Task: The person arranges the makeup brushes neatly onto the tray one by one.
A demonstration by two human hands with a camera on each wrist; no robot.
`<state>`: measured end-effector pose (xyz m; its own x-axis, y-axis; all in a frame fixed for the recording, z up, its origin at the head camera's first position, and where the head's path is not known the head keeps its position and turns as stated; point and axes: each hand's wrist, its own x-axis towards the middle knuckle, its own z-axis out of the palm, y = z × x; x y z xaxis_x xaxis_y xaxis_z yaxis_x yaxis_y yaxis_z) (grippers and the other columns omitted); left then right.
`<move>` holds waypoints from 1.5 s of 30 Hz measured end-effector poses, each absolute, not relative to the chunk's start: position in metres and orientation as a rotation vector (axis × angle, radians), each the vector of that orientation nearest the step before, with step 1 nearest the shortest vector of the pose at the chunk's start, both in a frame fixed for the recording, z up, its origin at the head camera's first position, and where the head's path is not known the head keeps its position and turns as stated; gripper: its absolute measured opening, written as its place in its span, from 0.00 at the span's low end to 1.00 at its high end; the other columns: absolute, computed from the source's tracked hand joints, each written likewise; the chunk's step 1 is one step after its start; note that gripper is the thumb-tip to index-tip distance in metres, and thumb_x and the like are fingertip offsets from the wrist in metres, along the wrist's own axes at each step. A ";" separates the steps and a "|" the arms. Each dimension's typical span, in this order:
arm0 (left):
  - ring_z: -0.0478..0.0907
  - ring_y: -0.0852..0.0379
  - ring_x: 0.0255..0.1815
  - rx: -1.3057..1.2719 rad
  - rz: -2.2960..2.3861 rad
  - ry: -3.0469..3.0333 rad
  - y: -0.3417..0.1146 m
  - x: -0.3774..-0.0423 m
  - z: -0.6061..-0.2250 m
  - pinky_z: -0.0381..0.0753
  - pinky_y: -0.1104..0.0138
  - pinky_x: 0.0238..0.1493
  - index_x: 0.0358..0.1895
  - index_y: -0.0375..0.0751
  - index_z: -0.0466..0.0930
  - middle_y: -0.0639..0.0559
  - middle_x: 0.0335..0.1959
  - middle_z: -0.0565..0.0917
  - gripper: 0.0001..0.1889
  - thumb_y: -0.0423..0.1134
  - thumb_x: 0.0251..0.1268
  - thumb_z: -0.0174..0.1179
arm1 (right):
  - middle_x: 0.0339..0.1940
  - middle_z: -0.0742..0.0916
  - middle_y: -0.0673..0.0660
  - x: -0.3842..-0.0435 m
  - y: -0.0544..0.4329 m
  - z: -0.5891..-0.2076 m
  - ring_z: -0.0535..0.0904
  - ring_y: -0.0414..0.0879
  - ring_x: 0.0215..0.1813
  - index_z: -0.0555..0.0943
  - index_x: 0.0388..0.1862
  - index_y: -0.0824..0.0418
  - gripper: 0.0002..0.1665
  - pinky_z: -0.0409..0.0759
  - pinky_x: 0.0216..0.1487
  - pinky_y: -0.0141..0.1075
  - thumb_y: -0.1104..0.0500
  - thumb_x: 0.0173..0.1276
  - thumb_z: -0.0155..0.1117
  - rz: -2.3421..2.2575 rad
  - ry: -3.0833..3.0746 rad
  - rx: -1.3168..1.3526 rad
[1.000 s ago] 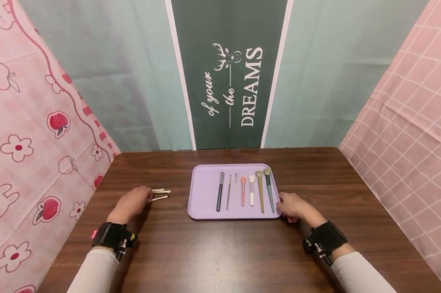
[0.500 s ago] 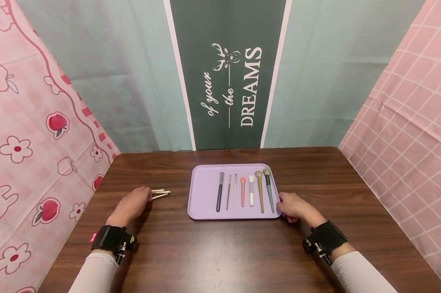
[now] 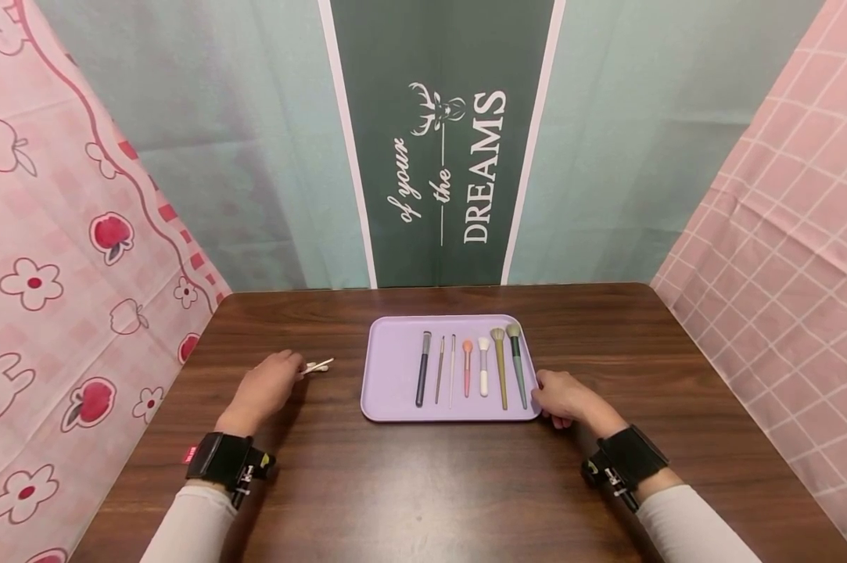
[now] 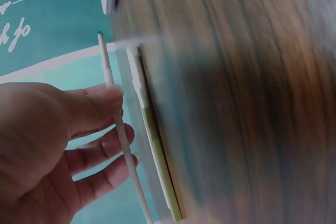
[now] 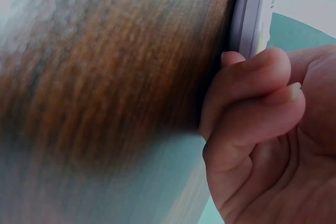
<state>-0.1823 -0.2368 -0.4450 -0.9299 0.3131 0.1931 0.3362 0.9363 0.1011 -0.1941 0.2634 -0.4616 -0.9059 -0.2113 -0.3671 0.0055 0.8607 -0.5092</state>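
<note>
Between thumb and fingers my left hand (image 3: 270, 388) pinches a slim pale makeup brush (image 4: 125, 139) with a small dark tip, raised just off the table. Close beside it, two slender sticks (image 4: 152, 145) lie on the wood, one with an olive handle; their kind is hard to tell. A lilac tray (image 3: 391, 367) sits mid-table, bearing several makeup brushes in a row, among them a coral one (image 3: 467, 367) and a dark-handled one (image 3: 422, 375). At its front right corner, my right hand (image 3: 560, 397) grips the rim, fingers curled; the thumb is hidden in the right wrist view.
The brown wooden table (image 3: 409, 485) reaches back to a green curtain (image 3: 458, 266). Pink patterned cloths hang at the left (image 3: 78, 313) and right (image 3: 796, 258). The tray's left part is bare lilac surface.
The slim brush in my left hand has swung from lying beside the other two sticks to a raised slant across them. My left hand has shifted slightly right and away; the right hand stays put.
</note>
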 end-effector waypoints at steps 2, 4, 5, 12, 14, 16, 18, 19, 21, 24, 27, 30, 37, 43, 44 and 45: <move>0.81 0.45 0.36 -0.469 -0.198 -2.930 -0.233 -0.182 -0.444 0.81 0.51 0.35 0.37 0.38 0.80 0.49 0.31 0.79 0.03 0.29 0.65 0.65 | 0.20 0.80 0.57 -0.194 0.263 -0.462 0.76 0.44 0.14 0.72 0.33 0.63 0.06 0.75 0.15 0.35 0.63 0.71 0.50 -0.712 2.614 -0.143; 0.81 0.45 0.34 -0.448 -0.202 -2.937 -0.230 -0.181 -0.442 0.81 0.52 0.33 0.38 0.38 0.80 0.48 0.31 0.79 0.04 0.30 0.65 0.65 | 0.20 0.80 0.57 -0.194 0.263 -0.462 0.76 0.44 0.14 0.72 0.33 0.63 0.06 0.75 0.15 0.35 0.63 0.71 0.49 -0.709 2.614 -0.142; 0.81 0.45 0.33 -0.434 -0.210 -2.939 -0.228 -0.181 -0.441 0.80 0.52 0.33 0.38 0.38 0.80 0.48 0.31 0.79 0.03 0.30 0.66 0.65 | 0.20 0.80 0.57 -0.193 0.263 -0.461 0.76 0.44 0.14 0.72 0.32 0.63 0.06 0.75 0.15 0.35 0.63 0.71 0.49 -0.710 2.615 -0.143; 0.81 0.43 0.29 -0.326 -0.294 -2.929 -0.216 -0.181 -0.437 0.79 0.51 0.29 0.36 0.34 0.80 0.45 0.29 0.80 0.03 0.30 0.64 0.64 | 0.20 0.80 0.57 -0.193 0.263 -0.461 0.76 0.44 0.14 0.71 0.33 0.63 0.06 0.75 0.15 0.35 0.63 0.71 0.50 -0.715 2.616 -0.150; 0.81 0.44 0.27 -0.287 -0.328 -2.930 -0.212 -0.181 -0.436 0.79 0.51 0.28 0.35 0.33 0.80 0.45 0.28 0.79 0.03 0.30 0.63 0.64 | 0.20 0.80 0.57 -0.193 0.263 -0.461 0.76 0.44 0.14 0.71 0.33 0.63 0.06 0.75 0.15 0.35 0.63 0.71 0.50 -0.716 2.613 -0.147; 0.80 0.44 0.26 -0.246 -0.362 -2.938 -0.208 -0.181 -0.436 0.79 0.51 0.28 0.34 0.33 0.80 0.44 0.27 0.79 0.03 0.29 0.62 0.63 | 0.20 0.80 0.57 -0.193 0.263 -0.461 0.76 0.44 0.14 0.71 0.33 0.63 0.06 0.75 0.15 0.35 0.63 0.71 0.50 -0.720 2.613 -0.148; 0.80 0.43 0.26 -0.214 -0.384 -2.934 -0.205 -0.182 -0.436 0.79 0.51 0.29 0.33 0.32 0.80 0.44 0.27 0.79 0.02 0.29 0.61 0.62 | 0.20 0.80 0.57 -0.193 0.263 -0.461 0.76 0.44 0.14 0.71 0.33 0.63 0.06 0.75 0.15 0.35 0.63 0.71 0.50 -0.722 2.616 -0.149; 0.80 0.43 0.26 -0.197 -0.396 -2.932 -0.204 -0.182 -0.436 0.79 0.50 0.29 0.33 0.32 0.80 0.44 0.27 0.80 0.02 0.29 0.61 0.62 | 0.20 0.80 0.57 -0.193 0.263 -0.461 0.76 0.44 0.14 0.71 0.33 0.63 0.06 0.75 0.15 0.35 0.63 0.71 0.50 -0.723 2.617 -0.151; 0.80 0.43 0.27 -0.170 -0.413 -2.931 -0.201 -0.183 -0.435 0.79 0.50 0.30 0.32 0.32 0.80 0.43 0.27 0.80 0.02 0.28 0.60 0.62 | 0.20 0.80 0.57 -0.192 0.263 -0.461 0.76 0.44 0.14 0.71 0.33 0.63 0.06 0.75 0.15 0.35 0.63 0.71 0.49 -0.722 2.621 -0.157; 0.80 0.44 0.27 -0.124 -0.459 -2.945 -0.196 -0.184 -0.434 0.79 0.51 0.30 0.32 0.32 0.80 0.43 0.27 0.81 0.02 0.28 0.60 0.61 | 0.20 0.80 0.57 -0.192 0.263 -0.460 0.76 0.44 0.14 0.71 0.33 0.63 0.07 0.75 0.15 0.35 0.63 0.71 0.49 -0.722 2.624 -0.162; 0.79 0.46 0.27 -0.074 -0.494 -2.972 -0.192 -0.185 -0.432 0.79 0.53 0.30 0.33 0.32 0.81 0.42 0.28 0.82 0.03 0.30 0.62 0.62 | 0.20 0.80 0.57 -0.192 0.263 -0.460 0.76 0.44 0.14 0.71 0.33 0.63 0.07 0.75 0.15 0.35 0.63 0.71 0.49 -0.724 2.626 -0.166; 0.81 0.44 0.28 -0.053 -0.494 -2.966 -0.188 -0.187 -0.433 0.80 0.51 0.32 0.34 0.32 0.81 0.41 0.29 0.84 0.04 0.32 0.62 0.64 | 0.20 0.80 0.57 -0.192 0.263 -0.460 0.76 0.44 0.14 0.71 0.33 0.63 0.07 0.75 0.15 0.35 0.63 0.71 0.49 -0.730 2.628 -0.168; 0.82 0.42 0.28 -0.046 -0.483 -2.962 -0.176 -0.189 -0.432 0.80 0.50 0.31 0.33 0.32 0.82 0.40 0.28 0.84 0.04 0.31 0.62 0.63 | 0.20 0.80 0.57 -0.192 0.263 -0.461 0.76 0.44 0.13 0.71 0.33 0.63 0.06 0.75 0.15 0.35 0.63 0.71 0.49 -0.725 2.627 -0.151; 0.80 0.45 0.27 -0.030 -0.509 -2.976 -0.166 -0.190 -0.430 0.80 0.52 0.31 0.33 0.33 0.82 0.42 0.27 0.84 0.04 0.32 0.62 0.64 | 0.20 0.80 0.57 -0.193 0.263 -0.461 0.76 0.44 0.13 0.71 0.33 0.63 0.06 0.75 0.15 0.35 0.63 0.71 0.49 -0.726 2.627 -0.160; 0.80 0.45 0.27 -0.030 -0.516 -2.978 -0.165 -0.191 -0.430 0.80 0.52 0.31 0.33 0.33 0.82 0.42 0.27 0.84 0.04 0.32 0.62 0.64 | 0.20 0.80 0.57 -0.193 0.264 -0.462 0.76 0.44 0.14 0.71 0.33 0.63 0.06 0.75 0.15 0.35 0.63 0.71 0.49 -0.730 2.623 -0.157; 0.81 0.45 0.27 -0.028 -0.517 -2.980 -0.163 -0.191 -0.430 0.80 0.51 0.32 0.33 0.33 0.83 0.42 0.28 0.84 0.04 0.32 0.63 0.64 | 0.20 0.80 0.57 -0.193 0.263 -0.462 0.76 0.44 0.14 0.71 0.33 0.63 0.06 0.74 0.15 0.35 0.63 0.71 0.50 -0.734 2.619 -0.154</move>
<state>-0.1909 -0.1632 -0.4298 -0.9930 -0.0016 0.1182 0.0383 0.9416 0.3347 -0.1933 0.2633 -0.4620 -0.9082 -0.2130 -0.3603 0.0052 0.8550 -0.5187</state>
